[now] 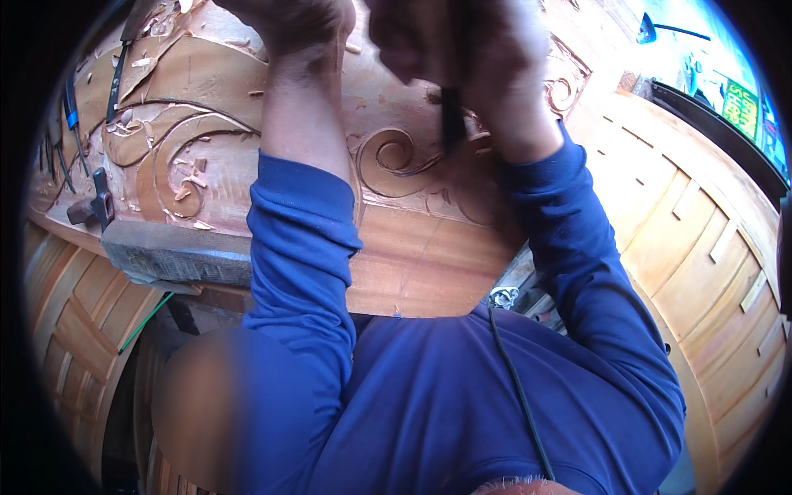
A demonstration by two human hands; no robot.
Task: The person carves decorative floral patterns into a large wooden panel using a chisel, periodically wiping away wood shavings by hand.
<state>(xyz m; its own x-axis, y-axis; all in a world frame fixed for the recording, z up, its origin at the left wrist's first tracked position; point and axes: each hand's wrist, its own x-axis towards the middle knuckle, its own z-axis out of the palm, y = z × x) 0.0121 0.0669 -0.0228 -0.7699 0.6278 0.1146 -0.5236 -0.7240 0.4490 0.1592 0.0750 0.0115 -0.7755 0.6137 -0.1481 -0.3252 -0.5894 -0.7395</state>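
Before us, a carved wooden panel lies under both forearms, its plain near edge running left to right just in front of the torso and its upper part cut off by the view. Our right hand, blurred, is curled closed around a dark handle; the handle's long axis runs roughly up and down the view, its visible end pointing back toward our body, above the scroll carving. Our left hand reaches over the panel, mostly beyond the upper edge, so we cannot tell how its fingers stand. Pale wood chips lie on the panel's left part; near its left rim we see a blue-banded tool, pointing lengthwise away from us, and a worn block along the near edge.
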